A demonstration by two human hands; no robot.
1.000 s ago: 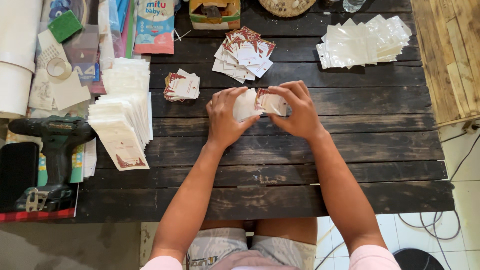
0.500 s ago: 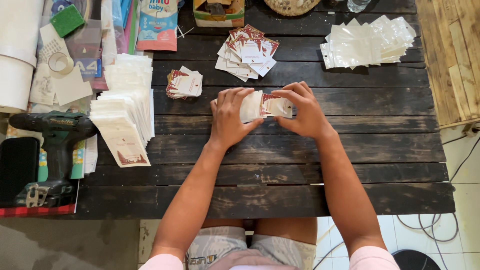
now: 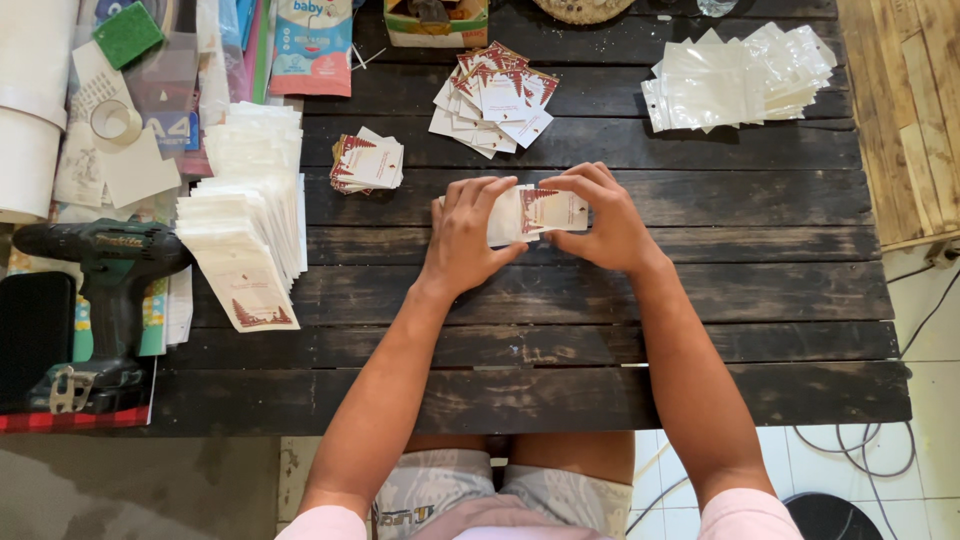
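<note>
I am holding a small white card [image 3: 552,209] with dark red print between both hands over the middle of the dark plank table [image 3: 760,260]. My right hand [image 3: 605,220] is pinching the card's right end with its fingers curled over the top, and my left hand [image 3: 462,240] is pinching a pale pouch [image 3: 503,216] overlapping the card's left end. A small stack of cards [image 3: 367,163] is lying near my left hand, a looser pile of cards [image 3: 495,98] is sitting toward the table's far edge, and clear pouches [image 3: 735,78] are lying by the far right corner.
</note>
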